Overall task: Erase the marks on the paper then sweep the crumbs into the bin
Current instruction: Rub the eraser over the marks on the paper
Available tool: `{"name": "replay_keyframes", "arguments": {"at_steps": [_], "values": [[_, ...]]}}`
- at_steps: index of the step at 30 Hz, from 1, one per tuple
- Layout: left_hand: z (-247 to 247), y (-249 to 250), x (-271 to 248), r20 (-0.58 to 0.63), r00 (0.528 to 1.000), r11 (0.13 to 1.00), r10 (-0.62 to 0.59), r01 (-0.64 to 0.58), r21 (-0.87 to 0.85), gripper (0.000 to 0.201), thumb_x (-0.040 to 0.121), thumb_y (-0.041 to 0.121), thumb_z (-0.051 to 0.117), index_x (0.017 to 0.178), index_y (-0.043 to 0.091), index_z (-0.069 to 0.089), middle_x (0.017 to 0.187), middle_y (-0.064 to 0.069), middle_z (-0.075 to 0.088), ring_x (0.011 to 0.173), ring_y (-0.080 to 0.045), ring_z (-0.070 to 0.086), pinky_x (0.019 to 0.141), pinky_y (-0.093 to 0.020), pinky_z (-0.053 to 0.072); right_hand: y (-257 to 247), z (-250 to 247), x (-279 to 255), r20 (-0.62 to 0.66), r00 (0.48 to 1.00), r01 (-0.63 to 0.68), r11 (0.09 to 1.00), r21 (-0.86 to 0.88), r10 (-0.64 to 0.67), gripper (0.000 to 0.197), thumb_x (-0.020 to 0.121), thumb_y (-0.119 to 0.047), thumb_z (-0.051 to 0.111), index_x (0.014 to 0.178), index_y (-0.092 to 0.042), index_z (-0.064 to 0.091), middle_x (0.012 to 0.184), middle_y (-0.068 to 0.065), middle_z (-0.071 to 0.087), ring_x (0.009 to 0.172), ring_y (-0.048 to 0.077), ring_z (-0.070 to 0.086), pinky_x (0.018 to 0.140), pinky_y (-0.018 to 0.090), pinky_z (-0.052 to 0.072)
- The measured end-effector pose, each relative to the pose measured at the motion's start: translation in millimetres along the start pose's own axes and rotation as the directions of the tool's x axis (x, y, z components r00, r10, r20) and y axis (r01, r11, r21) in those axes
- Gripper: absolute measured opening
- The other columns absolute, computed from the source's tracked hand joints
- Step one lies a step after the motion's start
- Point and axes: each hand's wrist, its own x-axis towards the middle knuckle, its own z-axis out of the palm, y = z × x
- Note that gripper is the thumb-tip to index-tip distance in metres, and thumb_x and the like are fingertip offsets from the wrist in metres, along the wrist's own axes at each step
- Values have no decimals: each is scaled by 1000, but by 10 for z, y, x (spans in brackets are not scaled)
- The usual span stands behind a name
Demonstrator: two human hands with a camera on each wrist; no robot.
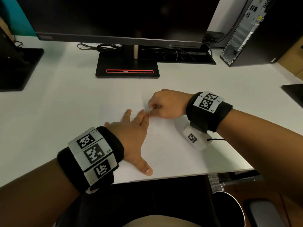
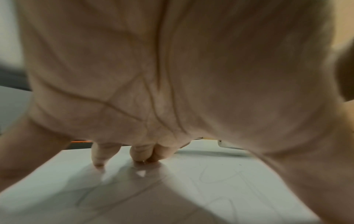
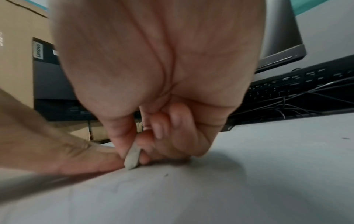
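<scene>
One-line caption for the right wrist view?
Right hand pinches an eraser tip-down on the marked paper, beside the left hand's fingers.

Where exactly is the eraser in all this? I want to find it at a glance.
Start at the big monitor and come straight down the white desk to the sheet of paper under both hands. The eraser is the small pale sliver pinched in the right hand, its tip on the paper beside the left hand's fingertips. Nothing else there is held.
</scene>
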Motion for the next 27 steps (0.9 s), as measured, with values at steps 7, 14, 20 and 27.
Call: {"name": "replay_keyframes", "arguments": {"at_steps": [7,14,20,27], "values": [[1,-3,0,2,1000,1000,1,-1,-3,157,54,84,72,151,15,-29,156,6,-41,147,-31,-29,111,-69,27,3,-54,38,-13,999,-38,999,-20,38,39,99,-34,56,68,-10,53,62,0,47,61,18,43,62,32,39],[-4,1,5,7,1000,1000,-2,2,8,158,54,85,71,151,13,-31,156,5,-41,147,-33,-28,112,-66,29,41,-73,-46,-22,998,-51,998,-25,51,38,97,-32,57,68,-9,52,63,1,47,62,19,43,65,36,43],[11,-16,23,-5,1000,1000,3,-3,-8,160,51,86,72,151,15,-31,155,7,-41,148,-31,-28,113,-64,29,54,-28,-142,78,996,-45,999,20,43,38,95,-35,60,66,-11,52,62,1,47,60,19,42,61,33,40],[8,-20,29,-1,1000,1000,5,-5,-5,159,52,86,72,151,15,-31,155,7,-42,147,-31,-29,112,-64,30,39,56,-258,55,999,-4,999,42,2,37,97,-33,60,69,-9,54,61,-1,48,59,17,41,60,33,39]]}}
